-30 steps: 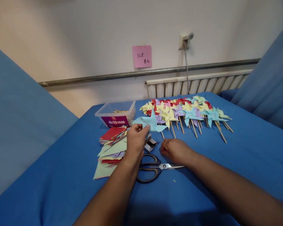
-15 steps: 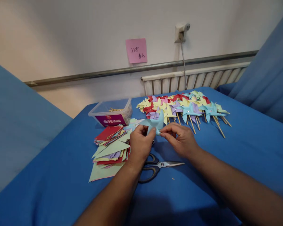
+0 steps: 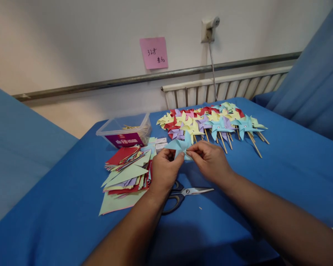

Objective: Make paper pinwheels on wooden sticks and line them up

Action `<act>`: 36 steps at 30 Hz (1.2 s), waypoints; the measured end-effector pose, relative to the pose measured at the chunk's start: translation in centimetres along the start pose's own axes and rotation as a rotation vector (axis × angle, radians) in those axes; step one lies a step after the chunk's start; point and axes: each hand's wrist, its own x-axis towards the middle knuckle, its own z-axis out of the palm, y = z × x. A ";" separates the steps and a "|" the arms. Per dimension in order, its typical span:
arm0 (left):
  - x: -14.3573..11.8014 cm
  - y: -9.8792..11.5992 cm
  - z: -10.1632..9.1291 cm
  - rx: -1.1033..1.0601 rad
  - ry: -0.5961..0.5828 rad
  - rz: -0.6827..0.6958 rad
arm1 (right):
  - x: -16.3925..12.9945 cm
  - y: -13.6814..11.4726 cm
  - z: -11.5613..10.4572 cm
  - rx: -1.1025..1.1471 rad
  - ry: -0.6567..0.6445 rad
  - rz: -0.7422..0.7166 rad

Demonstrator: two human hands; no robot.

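A light blue paper pinwheel [image 3: 180, 145], its blades folded toward the middle, is held up between both hands. My left hand [image 3: 165, 167] is closed on its lower left part, with the thumb near the centre. The fingers of my right hand [image 3: 208, 159] pinch close to the pinwheel's centre; whatever small thing is between them is too small to make out. Scissors [image 3: 183, 194] with dark handles lie below the hands, blades pointing right, the handles partly hidden by my left arm.
Finished pinwheels on sticks [image 3: 192, 128] lie at the back. Left of my hands is a stack of coloured paper [image 3: 127, 175], with a clear plastic box [image 3: 124, 131] of sticks behind it. A wall and a radiator [image 3: 194, 92] bound the blue-covered table [image 3: 66, 207].
My right fingers have moved up to the pinwheel's centre, and more of its folded blades shows above the hands. The camera view has shifted slightly.
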 end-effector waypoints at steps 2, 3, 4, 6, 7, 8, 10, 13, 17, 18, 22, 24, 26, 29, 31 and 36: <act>0.2 -0.3 -0.1 -0.007 -0.010 -0.012 | 0.0 0.0 0.0 -0.003 0.000 0.005; 0.2 -0.4 -0.1 -0.005 -0.013 -0.019 | 0.0 -0.1 -0.1 -0.004 -0.002 0.006; 0.3 -0.5 -0.2 -0.004 -0.017 -0.029 | 0.0 -0.1 -0.1 -0.005 -0.004 0.004; 0.4 -0.5 -0.2 -0.016 -0.016 -0.052 | 0.0 -0.1 -0.1 -0.004 -0.009 -0.003; 0.4 -0.5 -0.2 -0.032 -0.010 -0.066 | 0.0 -0.1 -0.1 -0.003 -0.009 -0.007; 0.4 -0.4 -0.1 -0.053 -0.002 -0.081 | 0.0 -0.1 -0.1 -0.002 -0.009 -0.010; 0.4 -0.3 0.0 -0.095 0.009 -0.109 | 0.0 -0.1 0.0 -0.002 -0.004 -0.013; 0.4 -0.1 0.1 -0.139 0.000 -0.143 | -0.1 -0.1 0.0 0.003 0.001 -0.009; 0.4 -0.3 0.1 -0.140 0.004 -0.140 | -0.1 -0.1 0.0 0.011 0.004 -0.010; 0.4 -0.3 0.0 -0.137 0.003 -0.134 | -0.1 -0.1 0.0 0.010 0.004 -0.009; 0.3 -0.4 0.0 -0.098 -0.011 -0.084 | -0.1 -0.1 0.0 0.003 0.001 0.001; 0.3 -0.3 0.0 -0.060 -0.011 -0.051 | -0.1 -0.1 0.0 0.000 -0.001 0.001; 0.2 -0.2 0.0 -0.017 -0.002 -0.026 | -0.1 -0.1 0.1 0.000 0.001 -0.001; 0.0 -0.1 0.0 0.042 0.015 0.000 | -0.1 -0.1 0.1 0.002 0.006 -0.006; -0.1 0.0 0.0 0.071 0.015 0.013 | -0.2 -0.1 0.1 0.004 0.011 -0.014; -0.3 0.2 -0.1 0.155 0.016 0.036 | -0.2 -0.1 0.1 -0.002 0.022 -0.017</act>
